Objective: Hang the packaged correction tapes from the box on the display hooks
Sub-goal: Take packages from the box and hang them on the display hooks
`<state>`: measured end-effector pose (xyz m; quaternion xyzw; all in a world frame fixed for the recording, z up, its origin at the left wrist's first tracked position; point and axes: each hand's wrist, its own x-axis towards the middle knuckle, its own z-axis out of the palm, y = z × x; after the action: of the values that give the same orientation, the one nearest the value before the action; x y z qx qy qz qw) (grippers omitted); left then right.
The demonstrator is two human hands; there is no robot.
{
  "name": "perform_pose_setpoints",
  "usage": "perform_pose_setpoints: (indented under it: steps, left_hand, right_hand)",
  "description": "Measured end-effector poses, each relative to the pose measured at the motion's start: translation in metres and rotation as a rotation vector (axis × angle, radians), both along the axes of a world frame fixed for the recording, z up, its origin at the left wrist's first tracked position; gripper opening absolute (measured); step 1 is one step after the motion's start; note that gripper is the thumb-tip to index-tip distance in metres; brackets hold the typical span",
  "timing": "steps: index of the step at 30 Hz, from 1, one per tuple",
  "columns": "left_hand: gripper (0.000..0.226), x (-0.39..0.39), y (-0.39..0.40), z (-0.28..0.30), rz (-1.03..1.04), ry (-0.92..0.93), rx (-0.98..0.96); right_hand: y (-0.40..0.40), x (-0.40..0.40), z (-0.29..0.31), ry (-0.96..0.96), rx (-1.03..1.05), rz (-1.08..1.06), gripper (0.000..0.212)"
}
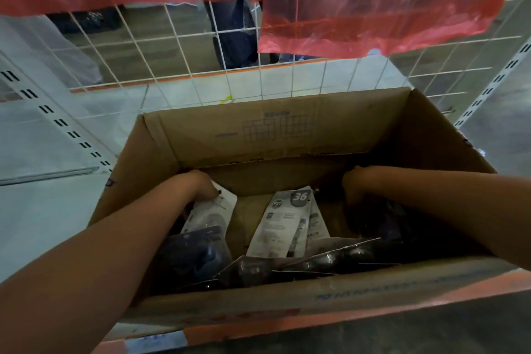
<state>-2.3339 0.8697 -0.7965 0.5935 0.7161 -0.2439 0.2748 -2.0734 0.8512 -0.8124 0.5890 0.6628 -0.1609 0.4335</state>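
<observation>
An open cardboard box stands in front of me with several packaged correction tapes in it. Both my forearms reach into it. My left hand is bent down at the box's left side, and its fingers curl round the top of a white-backed packet. My right hand dips into the dark right side among dark packets; its fingers are hidden. Another white-backed packet marked "36" lies in the middle. Dark blister packs are heaped along the near wall.
A white wire grid panel rises behind the box, partly covered by red plastic sheets. Slotted shelf uprights stand at the left and right. A person's legs show beyond the grid. No hooks are visible.
</observation>
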Motion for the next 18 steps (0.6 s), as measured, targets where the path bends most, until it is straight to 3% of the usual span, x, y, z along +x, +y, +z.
perform_pose_setpoints:
  steps: [7,15,18]
  left_hand:
    - [0.046,-0.011,0.0,-0.009,0.049,-0.129,-0.158]
    - [0.056,-0.004,-0.007,-0.009,-0.199,-0.094,-0.306]
    - [0.056,-0.004,-0.008,-0.011,-0.202,-0.098,-0.345]
  right_hand:
    - [-0.005,-0.002,-0.014,-0.146,0.041,0.039,0.056]
    - [-0.012,-0.002,-0.019,0.097,0.333,-0.104,0.039]
    - [-0.02,-0.005,-0.019,0.201,0.418,-0.187,0.044]
